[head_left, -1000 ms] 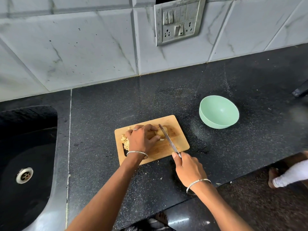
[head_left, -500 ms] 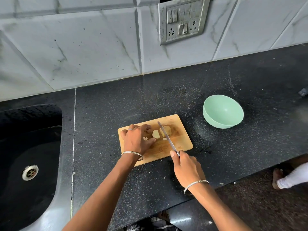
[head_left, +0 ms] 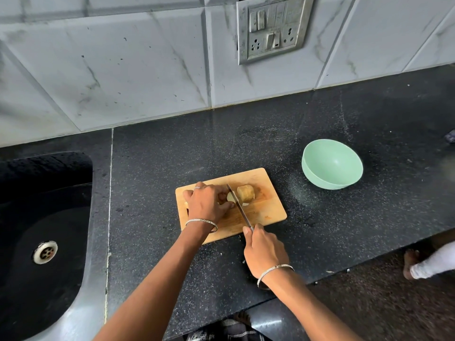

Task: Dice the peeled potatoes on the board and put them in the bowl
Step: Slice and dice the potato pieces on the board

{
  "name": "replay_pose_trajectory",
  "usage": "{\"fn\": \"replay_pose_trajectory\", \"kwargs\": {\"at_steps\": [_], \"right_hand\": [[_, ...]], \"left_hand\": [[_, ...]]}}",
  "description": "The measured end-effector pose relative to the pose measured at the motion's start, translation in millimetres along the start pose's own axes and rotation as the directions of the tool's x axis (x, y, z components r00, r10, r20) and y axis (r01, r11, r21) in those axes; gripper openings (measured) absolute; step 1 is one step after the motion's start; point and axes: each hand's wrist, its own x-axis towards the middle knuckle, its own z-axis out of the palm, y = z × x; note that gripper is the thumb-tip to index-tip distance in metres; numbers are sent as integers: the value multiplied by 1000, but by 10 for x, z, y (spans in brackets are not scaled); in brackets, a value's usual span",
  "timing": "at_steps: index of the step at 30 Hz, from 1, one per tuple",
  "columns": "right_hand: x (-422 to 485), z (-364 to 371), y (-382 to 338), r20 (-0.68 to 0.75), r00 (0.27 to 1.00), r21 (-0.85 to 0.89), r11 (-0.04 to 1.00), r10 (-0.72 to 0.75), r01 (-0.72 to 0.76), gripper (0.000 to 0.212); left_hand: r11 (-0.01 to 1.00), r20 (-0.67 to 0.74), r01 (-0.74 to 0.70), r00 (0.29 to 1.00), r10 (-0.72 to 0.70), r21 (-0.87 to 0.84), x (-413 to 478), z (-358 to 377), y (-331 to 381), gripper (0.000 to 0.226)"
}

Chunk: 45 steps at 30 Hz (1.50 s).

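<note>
Half a second back the knife stood between two cut pieces with the left hand drawn away to the board's left end; now the left hand (head_left: 208, 204) has moved in and its fingertips press a pale potato piece (head_left: 231, 196) against the knife (head_left: 240, 209), whose blade runs slantwise across the cutting board (head_left: 268, 210). The right hand (head_left: 263, 252) is closed round the handle at the board's near edge, forefinger laid along the spine. A larger potato chunk (head_left: 245, 193) lies just right of the blade, apart from the left hand. More cut bits peep out at the board's left end, mostly hidden under the left hand. By my reckoning another slice is being made, so the dicing is under way and well short of done.

The green bowl (head_left: 332, 163) sits on the desk (head_left: 172, 148) to the right of the board and beyond it, well apart, and looks empty: nothing has been moved over yet.

The desk is dark speckled stone. Left of the board lies a black sink (head_left: 44, 217) with a metal drain. Behind the board rises a pale marbled tile wall carrying a switch plate (head_left: 270, 28). Right of the board, past the desk's edge, a bare foot (head_left: 411, 263) stands on the floor.
</note>
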Motion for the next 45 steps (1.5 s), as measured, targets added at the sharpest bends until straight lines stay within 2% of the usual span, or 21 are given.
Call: {"fn": "replay_pose_trajectory", "kwargs": {"at_steps": [8, 24, 30, 37, 40, 45], "right_hand": [[32, -21, -1, -54, 998, -28, 1000, -14, 12, 29], [118, -29, 34, 12, 999, 8, 999, -49, 49, 31], [218, -67, -43, 66, 998, 2, 1000, 14, -14, 38], [-104, -78, 183, 43, 999, -84, 996, -1, 5, 40], [-200, -154, 307, 25, 1000, -80, 997, 5, -3, 39], [-98, -149, 197, -9, 998, -33, 997, -64, 64, 37]], "left_hand": [[1000, 38, 14, 999, -15, 20, 17, -39, 61, 40], [997, 41, 53, 998, -50, -60, 54, -40, 62, 30], [987, 28, 93, 996, -90, -134, 59, -3, 49, 33], [982, 34, 118, 993, -114, -146, 57, 12, 38, 28], [981, 37, 118, 993, -114, -151, 52, 1, 29, 28], [976, 31, 125, 992, -122, -178, 21, -18, 20, 34]]}}
